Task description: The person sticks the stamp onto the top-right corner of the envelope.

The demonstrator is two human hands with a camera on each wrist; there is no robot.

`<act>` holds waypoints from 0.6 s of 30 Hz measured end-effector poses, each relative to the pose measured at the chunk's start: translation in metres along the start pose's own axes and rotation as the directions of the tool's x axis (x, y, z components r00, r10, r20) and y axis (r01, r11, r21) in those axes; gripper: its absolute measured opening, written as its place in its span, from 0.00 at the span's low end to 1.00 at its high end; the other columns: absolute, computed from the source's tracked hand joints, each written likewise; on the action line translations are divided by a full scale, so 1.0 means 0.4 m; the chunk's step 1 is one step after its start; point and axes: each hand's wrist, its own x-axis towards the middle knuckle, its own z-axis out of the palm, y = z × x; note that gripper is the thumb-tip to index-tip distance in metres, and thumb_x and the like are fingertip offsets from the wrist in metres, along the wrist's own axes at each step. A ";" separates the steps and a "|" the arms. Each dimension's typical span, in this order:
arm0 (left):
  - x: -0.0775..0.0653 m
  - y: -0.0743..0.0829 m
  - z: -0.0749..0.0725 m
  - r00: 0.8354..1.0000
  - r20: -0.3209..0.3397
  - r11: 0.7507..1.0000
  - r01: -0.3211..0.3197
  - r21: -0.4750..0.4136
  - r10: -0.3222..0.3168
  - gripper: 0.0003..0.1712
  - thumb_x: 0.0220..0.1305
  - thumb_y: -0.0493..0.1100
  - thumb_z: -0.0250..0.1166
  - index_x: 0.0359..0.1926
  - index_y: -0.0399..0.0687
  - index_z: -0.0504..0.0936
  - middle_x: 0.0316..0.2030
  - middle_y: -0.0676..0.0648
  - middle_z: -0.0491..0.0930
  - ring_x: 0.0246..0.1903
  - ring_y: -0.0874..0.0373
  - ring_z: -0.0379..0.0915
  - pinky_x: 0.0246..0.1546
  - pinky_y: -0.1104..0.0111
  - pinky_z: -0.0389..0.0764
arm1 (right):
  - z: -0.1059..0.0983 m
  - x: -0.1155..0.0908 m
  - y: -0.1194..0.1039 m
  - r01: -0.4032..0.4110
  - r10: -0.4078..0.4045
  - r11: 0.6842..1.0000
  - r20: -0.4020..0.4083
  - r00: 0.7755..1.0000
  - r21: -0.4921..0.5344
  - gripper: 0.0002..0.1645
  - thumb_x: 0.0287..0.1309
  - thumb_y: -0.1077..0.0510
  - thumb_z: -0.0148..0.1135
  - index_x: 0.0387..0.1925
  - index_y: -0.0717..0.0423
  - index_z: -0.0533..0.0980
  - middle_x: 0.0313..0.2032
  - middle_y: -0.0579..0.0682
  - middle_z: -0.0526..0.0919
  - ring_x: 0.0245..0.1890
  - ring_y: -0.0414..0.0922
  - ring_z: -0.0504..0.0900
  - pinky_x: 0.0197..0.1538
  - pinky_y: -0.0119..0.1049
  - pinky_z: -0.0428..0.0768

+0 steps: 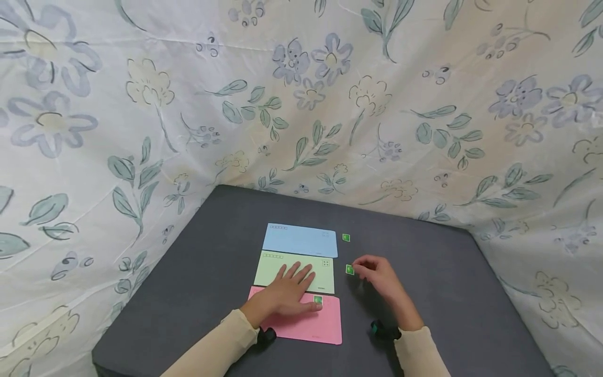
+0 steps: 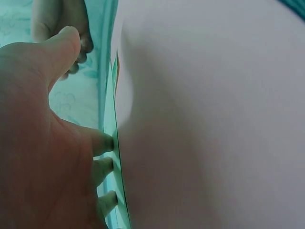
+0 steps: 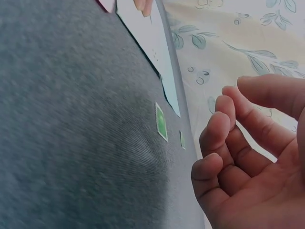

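Observation:
My left hand (image 1: 286, 296) lies palm down with fingers spread over the light green envelope (image 1: 269, 272). Its thumb reaches across the pink envelope (image 1: 325, 327), close by the green postage stamp (image 1: 317, 299) at that envelope's upper right. In the head view my right hand (image 1: 380, 275) hovers at a loose green stamp (image 1: 350, 269) on the dark table. The right wrist view shows this stamp (image 3: 161, 122) lying apart from the loosely bent fingers (image 3: 214, 131), with nothing between thumb and forefinger. Most of the left wrist view is the pale envelope surface (image 2: 228, 119).
A blue envelope (image 1: 300, 241) lies beyond the green one, with another loose stamp (image 1: 346, 237) to its right. The dark tabletop (image 1: 188, 293) meets a flower-patterned cloth (image 1: 320, 131) along its back and sides.

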 end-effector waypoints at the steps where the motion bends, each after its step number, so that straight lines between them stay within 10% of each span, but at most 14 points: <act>1: 0.001 -0.001 0.001 1.000 0.001 1.000 0.001 0.002 -0.001 0.56 0.74 0.79 0.51 0.86 0.47 0.60 0.86 0.46 0.53 0.85 0.41 0.42 0.80 0.39 0.47 | -0.003 0.003 -0.001 -0.001 0.001 1.000 -0.003 1.000 -0.002 0.11 0.73 0.60 0.70 0.48 0.65 0.87 0.38 0.60 0.85 0.36 0.53 0.81 0.38 0.42 0.80; 18: 0.006 -0.006 0.000 1.000 0.012 1.000 0.009 -0.002 -0.009 0.56 0.73 0.80 0.50 0.87 0.49 0.59 0.86 0.47 0.52 0.85 0.42 0.41 0.80 0.40 0.46 | -0.034 0.056 0.030 -0.025 0.026 0.998 0.016 1.000 -0.065 0.10 0.74 0.60 0.68 0.45 0.65 0.87 0.39 0.52 0.86 0.35 0.49 0.82 0.43 0.44 0.81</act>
